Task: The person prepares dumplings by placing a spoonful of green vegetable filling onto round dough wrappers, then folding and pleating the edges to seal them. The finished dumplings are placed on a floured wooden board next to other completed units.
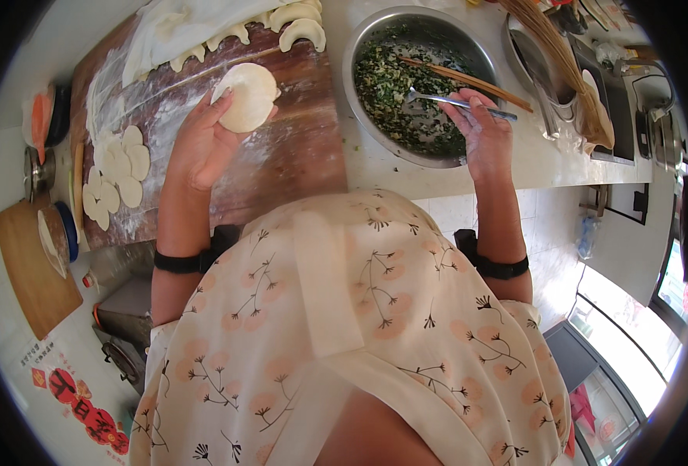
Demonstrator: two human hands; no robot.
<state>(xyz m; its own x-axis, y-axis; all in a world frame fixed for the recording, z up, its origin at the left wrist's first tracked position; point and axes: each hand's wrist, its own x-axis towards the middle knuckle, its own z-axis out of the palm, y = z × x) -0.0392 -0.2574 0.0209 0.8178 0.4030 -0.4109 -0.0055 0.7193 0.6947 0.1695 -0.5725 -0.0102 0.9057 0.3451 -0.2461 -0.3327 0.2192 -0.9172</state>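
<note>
My left hand [207, 137] holds a round dough wrapper [249, 99] over the floured wooden board [297, 145]; a second wrapper seems to overlap it. My right hand [484, 137] grips the handle of a metal spoon [460, 103] above the steel bowl [373, 137]. The spoon's tip reaches towards the chopped green filling [385, 76] in the bowl. Wooden chopsticks [466, 81] lean across the bowl's right rim. Flat dough wrappers [120, 163] lie overlapping at the board's left. Filled crescent dumplings [302, 34] line the board's far side, some partly under a white cloth [175, 29].
A rolling pin [78, 186] lies along the board's left edge. Further left are a wooden cutting board [35, 268] and a metal pot [39, 172]. Right of the bowl stand a metal pan [516, 46] and a straw brush [553, 52], near a sink.
</note>
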